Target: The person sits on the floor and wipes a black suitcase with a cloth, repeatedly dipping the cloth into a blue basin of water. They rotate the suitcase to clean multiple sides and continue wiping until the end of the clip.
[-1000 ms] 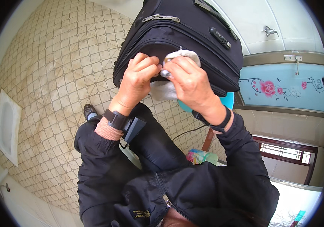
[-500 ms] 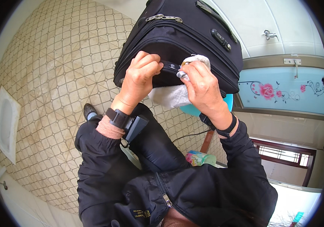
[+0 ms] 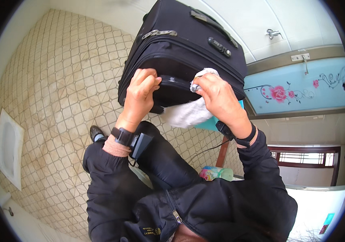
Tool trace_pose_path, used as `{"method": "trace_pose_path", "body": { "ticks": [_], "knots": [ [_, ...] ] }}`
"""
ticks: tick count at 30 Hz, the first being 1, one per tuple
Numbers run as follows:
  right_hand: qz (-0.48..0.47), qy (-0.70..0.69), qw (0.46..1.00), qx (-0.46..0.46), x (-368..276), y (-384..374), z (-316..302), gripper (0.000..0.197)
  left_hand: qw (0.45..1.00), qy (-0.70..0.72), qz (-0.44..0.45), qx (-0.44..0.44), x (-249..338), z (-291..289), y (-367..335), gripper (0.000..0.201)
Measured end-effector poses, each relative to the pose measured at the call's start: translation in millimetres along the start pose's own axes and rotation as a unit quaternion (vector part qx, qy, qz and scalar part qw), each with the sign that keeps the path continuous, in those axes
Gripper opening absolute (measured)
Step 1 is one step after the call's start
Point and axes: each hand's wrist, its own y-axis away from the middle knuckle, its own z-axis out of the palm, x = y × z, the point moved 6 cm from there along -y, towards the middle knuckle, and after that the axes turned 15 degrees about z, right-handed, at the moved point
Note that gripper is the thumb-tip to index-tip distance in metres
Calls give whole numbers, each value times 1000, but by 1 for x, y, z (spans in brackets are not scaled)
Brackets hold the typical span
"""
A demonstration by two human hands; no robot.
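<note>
on the beige patterned tile floor (image 3: 59, 101), the left hand (image 3: 140, 90) curls over the near edge of a black fabric suitcase (image 3: 180, 52), gripping it. just right, the right hand (image 3: 216, 94) clutches a crumpled white cloth (image 3: 186, 113) against the suitcase's side.

Free room: tiled floor (image 3: 59, 101) to left of black suitcase (image 3: 180, 52) open, no obstruction betw. case and floor fixture (image 3: 8, 149). Right side tight: case sits close to white wall (image 3: 261, 24) and blue floral panel (image 3: 297, 86). Below: own legs, stool (image 3: 216, 125) crowd approach.
</note>
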Motion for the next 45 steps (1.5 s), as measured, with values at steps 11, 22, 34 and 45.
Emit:
{"method": "trace_pose_path", "body": {
  "ticks": [11,22,34,45],
  "knots": [
    [-76,-51,983,162,-20,-56,11,63,999,-26,-16,-37,-4,2,-1,21],
    [386,-151,893,176,274,89,19,27,997,-46,-24,-51,-5,10,-1,20],
    [34,-76,963,256,186,-22,8,35,982,-107,-73,-137,-9,6,-16,33],
    [295,-324,883,170,286,101,43,42,950,-189,-72,-238,-24,-6,-35,27]
  ]
}}
